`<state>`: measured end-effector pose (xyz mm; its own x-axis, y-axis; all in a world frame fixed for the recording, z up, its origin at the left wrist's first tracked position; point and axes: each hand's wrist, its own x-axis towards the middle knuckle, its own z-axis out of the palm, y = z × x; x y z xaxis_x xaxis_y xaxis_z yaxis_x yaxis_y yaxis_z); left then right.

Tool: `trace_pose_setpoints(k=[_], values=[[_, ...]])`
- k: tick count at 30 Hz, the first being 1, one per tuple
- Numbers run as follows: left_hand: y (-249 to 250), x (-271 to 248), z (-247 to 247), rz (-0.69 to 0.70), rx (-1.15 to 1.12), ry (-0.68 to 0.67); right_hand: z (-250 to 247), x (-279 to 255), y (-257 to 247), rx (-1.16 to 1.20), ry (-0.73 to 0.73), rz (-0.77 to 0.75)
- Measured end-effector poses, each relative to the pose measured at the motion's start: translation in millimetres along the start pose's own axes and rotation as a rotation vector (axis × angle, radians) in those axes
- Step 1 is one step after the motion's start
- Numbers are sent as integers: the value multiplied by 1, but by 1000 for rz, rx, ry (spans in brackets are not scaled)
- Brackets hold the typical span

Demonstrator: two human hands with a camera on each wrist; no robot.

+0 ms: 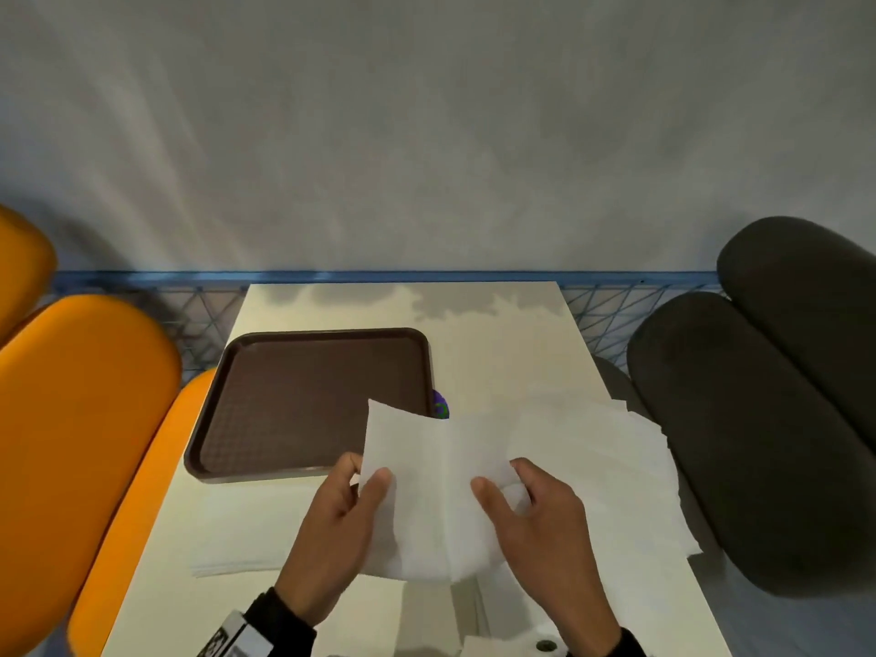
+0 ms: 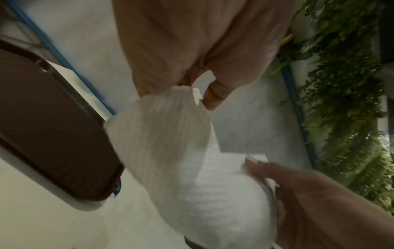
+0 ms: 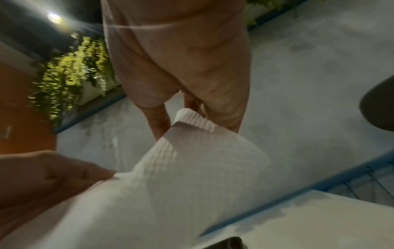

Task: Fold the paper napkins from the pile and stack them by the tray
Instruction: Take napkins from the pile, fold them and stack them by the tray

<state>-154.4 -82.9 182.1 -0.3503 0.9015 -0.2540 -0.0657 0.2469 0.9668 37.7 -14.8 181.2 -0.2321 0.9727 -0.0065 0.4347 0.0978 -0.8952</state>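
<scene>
A white paper napkin (image 1: 436, 495) hangs unfolded in the air above the table's front half, creased down its middle. My left hand (image 1: 367, 471) pinches its left edge between thumb and forefinger. My right hand (image 1: 500, 478) pinches its right part the same way. In the left wrist view the left hand (image 2: 198, 94) nips the napkin (image 2: 170, 143) at a corner. From the right wrist, the right hand (image 3: 187, 114) grips a rolled edge of the napkin (image 3: 170, 185). The loose pile (image 1: 597, 448) lies to the right. A flat stack of napkins (image 1: 246, 538) lies in front of the brown tray (image 1: 303, 469).
The white table (image 1: 497, 334) has orange chairs (image 1: 85, 395) along its left and dark grey chairs (image 1: 758, 419) along its right. A blue rail (image 1: 379, 276) runs behind it. A small purple-green thing (image 1: 440, 404) peeks out at the tray's right edge.
</scene>
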Motion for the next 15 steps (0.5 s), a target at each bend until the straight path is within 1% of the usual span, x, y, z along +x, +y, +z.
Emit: trace_pose_setpoints(k=[2,3,4,6,8,10,12,15], values=[[-1,-3,3,-2,-18,-14,4,-3,-11,-18,-65,-20],[-2,-3,3,-11,-46,-3,3,-2,-12,-6,-95,-2],[-3,-3,0,-20,-80,18,0,0,-12,19,-104,17],[-2,-2,-9,-27,-125,29,-10,3,-9,96,-63,59],[3,-2,-20,-32,-118,-53,-17,5,-10,178,-38,87],[10,-1,-29,-18,-76,-165,-20,4,-13,230,-62,90],[17,2,-37,-4,-53,-210,-20,2,-15,269,-66,77],[28,9,-48,27,-61,-259,-25,2,-20,343,-25,28]])
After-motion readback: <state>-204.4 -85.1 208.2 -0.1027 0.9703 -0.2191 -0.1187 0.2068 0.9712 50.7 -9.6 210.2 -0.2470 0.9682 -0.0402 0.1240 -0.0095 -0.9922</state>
